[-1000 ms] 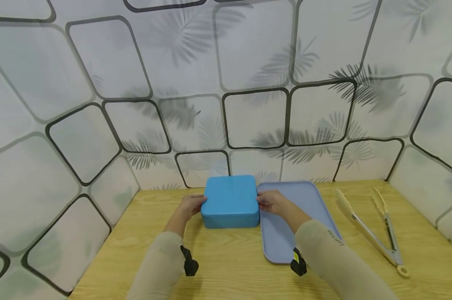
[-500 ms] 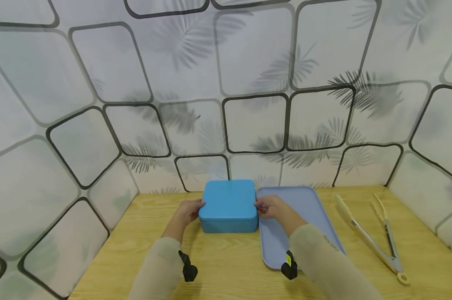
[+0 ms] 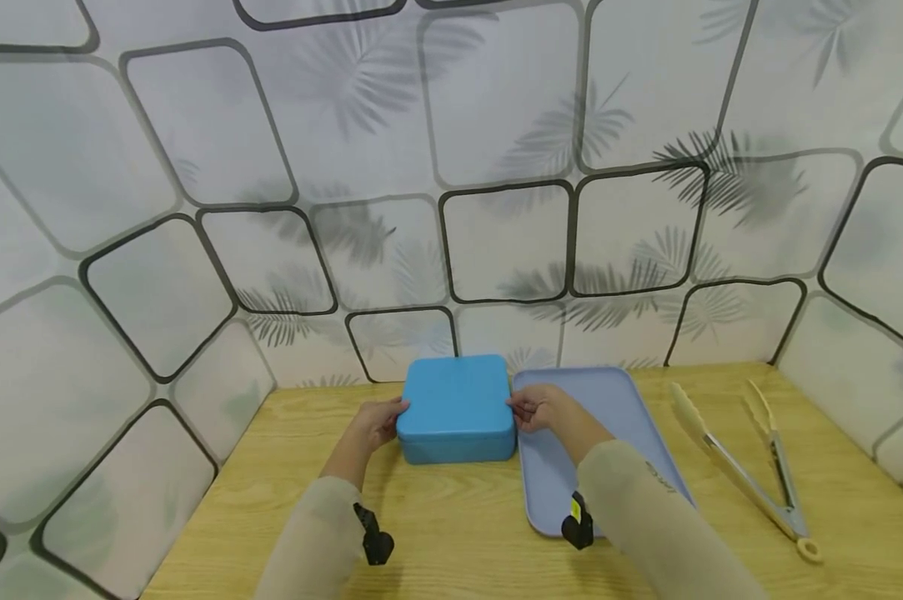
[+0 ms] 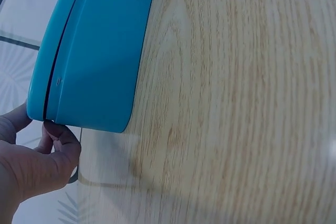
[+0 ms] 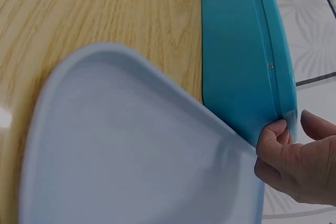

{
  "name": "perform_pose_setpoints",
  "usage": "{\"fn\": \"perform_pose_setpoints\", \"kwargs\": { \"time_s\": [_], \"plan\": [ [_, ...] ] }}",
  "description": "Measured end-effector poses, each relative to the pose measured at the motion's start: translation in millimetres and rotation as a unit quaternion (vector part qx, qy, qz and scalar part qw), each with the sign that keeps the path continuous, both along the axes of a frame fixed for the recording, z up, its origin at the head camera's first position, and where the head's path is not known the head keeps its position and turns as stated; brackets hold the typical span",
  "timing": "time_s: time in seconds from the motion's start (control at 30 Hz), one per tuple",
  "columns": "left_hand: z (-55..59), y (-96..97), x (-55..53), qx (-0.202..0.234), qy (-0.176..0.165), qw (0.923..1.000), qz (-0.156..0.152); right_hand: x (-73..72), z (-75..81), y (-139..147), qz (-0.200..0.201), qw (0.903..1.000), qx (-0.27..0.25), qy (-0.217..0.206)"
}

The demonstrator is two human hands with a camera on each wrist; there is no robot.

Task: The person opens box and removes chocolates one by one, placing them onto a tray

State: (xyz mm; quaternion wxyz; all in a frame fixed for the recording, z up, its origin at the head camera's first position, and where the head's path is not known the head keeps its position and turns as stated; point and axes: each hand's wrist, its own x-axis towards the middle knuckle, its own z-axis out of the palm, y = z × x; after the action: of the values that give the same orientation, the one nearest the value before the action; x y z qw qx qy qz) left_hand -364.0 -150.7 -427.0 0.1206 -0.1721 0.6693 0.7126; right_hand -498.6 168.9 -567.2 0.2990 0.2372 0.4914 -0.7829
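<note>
A blue lidded box [image 3: 459,433] stands on the wooden table near the back wall, its lid [image 3: 457,396] on top with a thin dark seam below it. At the box's left side, my left hand [image 3: 379,422] holds the lid edge. The left wrist view shows curled fingers [image 4: 63,142] under the rim and the thumb by the lid's outer side. On the opposite side my right hand [image 3: 541,408] holds the lid rim, its bent index finger [image 5: 273,135] at the seam. The thumb tip lies close to the lid; whether it touches is unclear.
A pale blue-purple tray [image 3: 552,492] lies right against or beside the box, under my right forearm. Farther right, metal tongs [image 3: 751,492] with cream tips lie spread on the table [image 3: 451,533]. A patterned wall [image 3: 391,250] rises behind the box.
My right forearm has shifted slightly to the left, while both hands stay at the lid's edges. The view has tilted a little. The box, tray and tongs look unmoved on the table.
</note>
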Motion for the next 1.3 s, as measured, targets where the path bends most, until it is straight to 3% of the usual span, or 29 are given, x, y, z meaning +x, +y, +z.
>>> {"fn": "perform_pose_setpoints", "kwargs": {
  "time_s": [0.07, 0.2, 0.23, 0.27, 0.37, 0.47, 0.5, 0.53, 0.6, 0.73, 0.83, 0.93, 1.0, 1.3],
  "plan": [
    [-0.3, -0.1, 0.4, 0.006, -0.012, 0.9999, -0.004, 4.0, 5.0, 0, 0.002, 0.9999, 0.004, -0.011],
    [2.2, -2.5, -0.2, 0.029, -0.013, 0.9991, -0.029, -14.0, -8.3, 4, 0.006, 0.9998, -0.001, -0.019],
    [3.1, -3.0, -0.4, 0.034, -0.009, 0.9987, -0.037, -21.7, -14.4, 4, -0.008, 0.9997, 0.005, -0.022],
    [3.7, -3.1, -0.9, 0.038, -0.004, 0.9983, -0.043, -8.2, 4.1, -1, -0.022, 0.9993, 0.003, -0.029],
    [7.6, -3.2, -1.5, 0.048, 0.007, 0.9966, -0.066, -0.9, 23.2, -2, -0.019, 0.9992, -0.02, -0.028],
    [12.8, -1.7, -1.6, 0.063, 0.014, 0.9957, -0.067, -1.3, 27.2, 1, -0.011, 0.9993, -0.035, -0.003],
    [14.7, -1.7, -1.4, 0.068, 0.018, 0.9949, -0.072, -18.6, 9.2, 8, 0.008, 0.999, -0.043, 0.006],
    [16.5, -1.8, -1.5, 0.072, 0.023, 0.9945, -0.072, -16.0, 11.0, 7, 0.004, 0.9991, -0.035, 0.023],
    [20.2, -2.8, -1.3, 0.075, 0.032, 0.9939, -0.075, -1.6, 28.1, 5, 0.015, 0.9987, -0.02, 0.045],
    [25.8, -7.3, 0.6, 0.049, 0.035, 0.9935, -0.097, 79.0, 114.1, -19, 0.012, 0.9947, 0.062, 0.081],
    [29.6, -11.4, 2.9, 0.014, 0.03, 0.991, -0.13, 122.5, 159.2, -31, 0.022, 0.9895, 0.111, 0.091],
    [33.6, -14.6, 4.9, -0.016, 0.034, 0.9862, -0.161, 142.7, 176.8, -31, 0.037, 0.9855, 0.127, 0.107],
    [35.9, -16.0, 5.9, -0.037, 0.041, 0.9853, -0.162, 148.7, 180.6, -30, 0.054, 0.9823, 0.13, 0.124],
    [40.7, -21.4, 17.7, -0.074, 0.055, 0.9803, -0.174, 158.4, 184.1, -27, 0.125, 0.9574, 0.175, 0.193]
  ]
}}
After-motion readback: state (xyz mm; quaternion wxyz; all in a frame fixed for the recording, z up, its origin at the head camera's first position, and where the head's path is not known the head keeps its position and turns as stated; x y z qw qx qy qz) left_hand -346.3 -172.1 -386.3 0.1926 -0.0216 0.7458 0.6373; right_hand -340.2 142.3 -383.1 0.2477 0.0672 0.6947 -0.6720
